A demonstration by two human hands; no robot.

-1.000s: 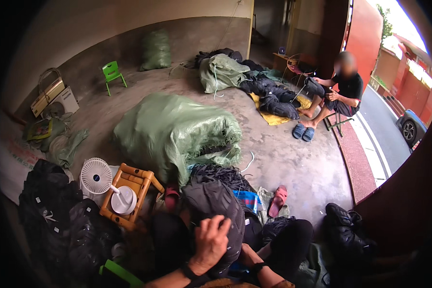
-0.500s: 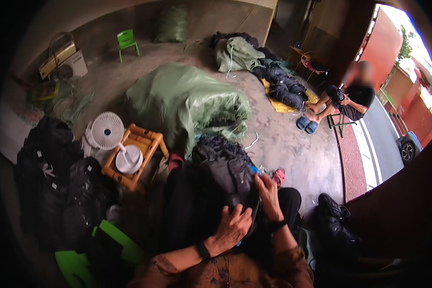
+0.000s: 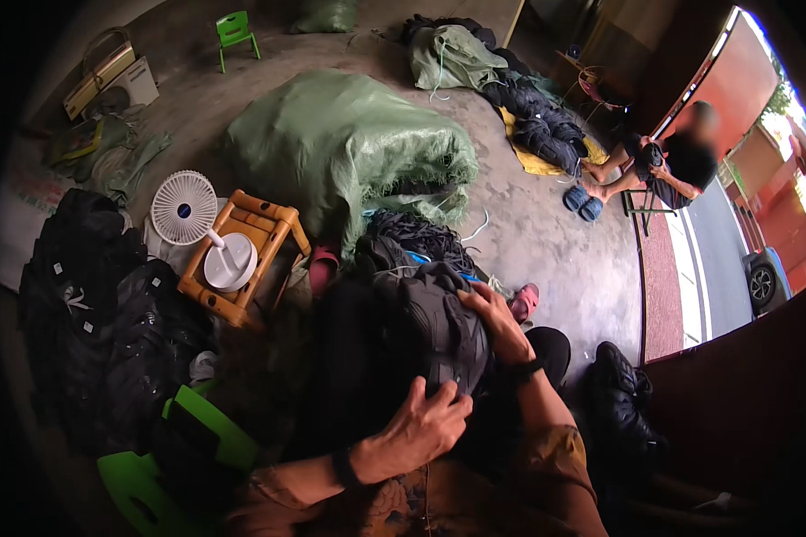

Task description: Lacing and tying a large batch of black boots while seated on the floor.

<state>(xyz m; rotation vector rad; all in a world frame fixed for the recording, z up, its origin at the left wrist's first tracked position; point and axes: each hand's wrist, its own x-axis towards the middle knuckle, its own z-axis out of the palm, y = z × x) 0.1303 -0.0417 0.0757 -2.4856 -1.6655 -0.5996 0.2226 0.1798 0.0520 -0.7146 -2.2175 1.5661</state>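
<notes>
Head view showed you seated with a dark grey garment bunched in your lap, in the lower middle of the picture. Your left hand lay on the near edge of that garment, fingers curled and pressing into the cloth; its grip was narrow, pinching a fold, though how much cloth sat inside it could not be told. Your right hand rested on the garment's far right side, palm down, fingers spread over the fabric and bent at the tips; it touched the cloth, and whether that grip had closed on the fabric I cannot tell. A dark band sat on each wrist. Just beyond the garment lay a heap of dark netting on the concrete floor, and past that a large green sack. To your left stood a small orange wooden stool with a white fan lying against it, and beside them a pile of black garments. A green plastic chair was near your left elbow. A pink slipper lay just beside your right hand. Well apart, at the upper right, another person sat by a doorway near more dark bundles.
</notes>
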